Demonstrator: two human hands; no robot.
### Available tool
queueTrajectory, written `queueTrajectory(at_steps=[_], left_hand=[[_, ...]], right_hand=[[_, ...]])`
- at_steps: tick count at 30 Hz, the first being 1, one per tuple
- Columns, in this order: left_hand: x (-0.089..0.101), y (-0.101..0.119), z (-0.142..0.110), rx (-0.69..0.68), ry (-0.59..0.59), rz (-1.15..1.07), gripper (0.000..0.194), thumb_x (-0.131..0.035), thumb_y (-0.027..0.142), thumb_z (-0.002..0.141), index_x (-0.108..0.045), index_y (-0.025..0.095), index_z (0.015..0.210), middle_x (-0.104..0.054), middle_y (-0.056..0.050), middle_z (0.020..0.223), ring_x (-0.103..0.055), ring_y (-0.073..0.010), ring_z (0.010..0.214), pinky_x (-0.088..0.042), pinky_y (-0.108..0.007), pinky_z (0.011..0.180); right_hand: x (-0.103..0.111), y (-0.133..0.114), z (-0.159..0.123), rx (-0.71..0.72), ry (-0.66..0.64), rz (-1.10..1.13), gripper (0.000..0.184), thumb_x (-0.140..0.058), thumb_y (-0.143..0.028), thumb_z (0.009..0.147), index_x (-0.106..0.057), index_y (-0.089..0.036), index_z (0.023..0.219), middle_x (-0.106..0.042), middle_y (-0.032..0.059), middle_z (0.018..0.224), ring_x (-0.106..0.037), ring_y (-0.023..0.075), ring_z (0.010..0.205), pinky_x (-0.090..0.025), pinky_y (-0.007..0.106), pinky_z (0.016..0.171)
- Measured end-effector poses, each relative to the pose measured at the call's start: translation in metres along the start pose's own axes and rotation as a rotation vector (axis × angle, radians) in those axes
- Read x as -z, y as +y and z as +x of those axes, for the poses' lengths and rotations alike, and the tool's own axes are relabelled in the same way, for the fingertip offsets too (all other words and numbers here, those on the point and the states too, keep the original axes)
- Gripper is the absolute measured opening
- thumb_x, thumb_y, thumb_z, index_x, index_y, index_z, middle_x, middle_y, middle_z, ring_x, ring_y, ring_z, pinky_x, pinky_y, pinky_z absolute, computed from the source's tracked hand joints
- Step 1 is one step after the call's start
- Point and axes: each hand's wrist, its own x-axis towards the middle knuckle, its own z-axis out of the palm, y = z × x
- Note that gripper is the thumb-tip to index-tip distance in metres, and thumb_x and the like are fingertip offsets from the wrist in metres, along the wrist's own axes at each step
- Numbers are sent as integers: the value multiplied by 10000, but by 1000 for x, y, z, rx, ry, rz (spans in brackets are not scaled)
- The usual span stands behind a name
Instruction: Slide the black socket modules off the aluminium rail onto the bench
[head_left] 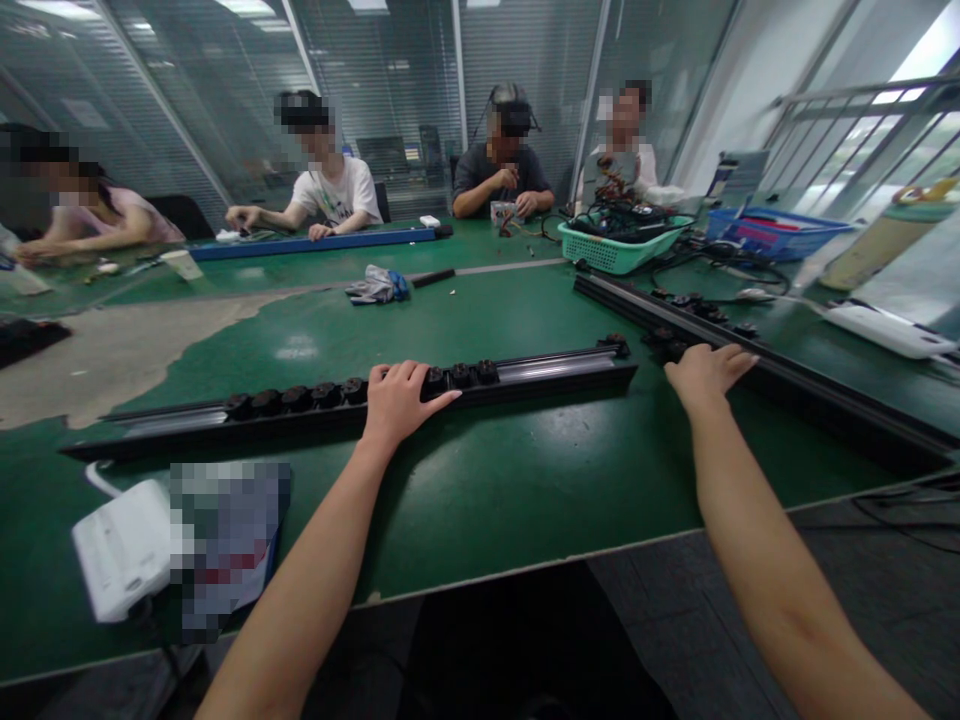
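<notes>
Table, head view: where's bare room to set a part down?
Bare green tabletop: between the near black rail and the front edge, right of the packet; also beyond that rail, short of the gloves. Crowded: front left, with packet and white box; far right, around the green basket and blue basket.

On a green table (pixel 525 500), a black rail (pixel 555 370) lies crosswise, carrying a row of round black sockets (pixel 295 399); the person's left hand (pixel 401 398) rests over that row; to the rail's right, the right hand (pixel 705 374) is at a second black rail (pixel 825 400), set slantwise; beyond the first rail are grey-and-blue gloves (pixel 375 287), a green basket (pixel 609 253) piled with cables (pixel 637 222) and four seated people (pixel 337 195); before its left end sits a white device (pixel 124 550).
</notes>
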Motion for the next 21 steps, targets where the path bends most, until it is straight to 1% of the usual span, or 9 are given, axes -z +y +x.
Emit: queueTrajectory(at_steps=[1, 3, 5, 8, 10, 12, 15, 18, 21], left_hand=[[0, 0, 0, 0, 0, -3, 657, -463, 758, 883, -694, 190, 1119, -708, -146, 1074, -637, -328, 1004, -361, -488, 990], [0, 0, 0, 2, -1, -15, 654, -472, 753, 882, -695, 188, 1124, -707, -149, 1083, -636, -331, 1008, -360, -494, 993], [-1, -1, 0, 6, -3, -29, 652, -483, 749, 879, -696, 186, 1129, -705, -152, 1091, -636, -333, 1014, -356, -497, 997], [-1, -1, 0, 10, -5, -32, 653, -485, 751, 878, -692, 185, 1129, -705, -151, 1096, -636, -333, 1024, -355, -494, 997], [-1, -1, 0, 12, -4, -31, 651, -480, 749, 881, -690, 184, 1126, -705, -149, 1099, -635, -331, 1033, -356, -491, 997], [0, 0, 0, 9, -6, -32, 646, -481, 746, 884, -689, 183, 1123, -706, -149, 1102, -632, -331, 1042, -356, -491, 998], [1, 1, -1, 0, -11, -18, 640, -477, 749, 884, -689, 191, 1114, -708, -145, 1102, -632, -327, 1032, -356, -491, 997], [2, 1, -1, -1, -4, -3, 624, -475, 747, 888, -688, 200, 1098, -710, -139, 1098, -635, -318, 1018, -359, -484, 992], [2, 1, -1, 0, 1, 0, 609, -487, 739, 888, -687, 201, 1091, -713, -138, 1086, -638, -313, 1007, -364, -479, 981]], right_hand=[[1, -3, -1, -31, 16, 0, 543, -538, -261, 822, -583, 114, 1212, -419, 411, 1339, -335, 480, 1346, -177, 670, 1119], [4, -13, -6, 24, 81, 31, 505, -508, -273, 850, -603, 91, 1188, -473, 383, 1301, -369, 447, 1333, -181, 637, 1142], [8, -27, -13, 186, 150, 120, 458, -461, -280, 885, -626, 41, 1167, -552, 323, 1216, -424, 405, 1293, -182, 632, 1153], [15, -55, -32, 473, 205, 339, 389, -396, -311, 940, -661, -88, 1116, -635, 201, 1108, -524, 333, 1183, -172, 654, 1168], [22, -76, -49, 682, 169, 501, 341, -389, -316, 962, -673, -158, 1065, -676, 132, 1061, -583, 284, 1094, -147, 654, 1194], [31, -95, -66, 878, 88, 626, 306, -411, -327, 975, -673, -198, 1064, -701, 88, 1046, -614, 252, 1059, -127, 640, 1220], [45, -118, -90, 1122, -32, 684, 300, -426, -325, 989, -659, -217, 1144, -703, 78, 1128, -620, 238, 1112, -143, 623, 1233], [54, -139, -108, 1276, -135, 646, 359, -423, -313, 997, -594, -208, 1295, -672, 95, 1251, -593, 239, 1202, -197, 604, 1227], [54, -164, -125, 1317, -158, 603, 423, -425, -307, 999, -520, -184, 1392, -620, 119, 1349, -554, 247, 1265, -221, 577, 1223]])
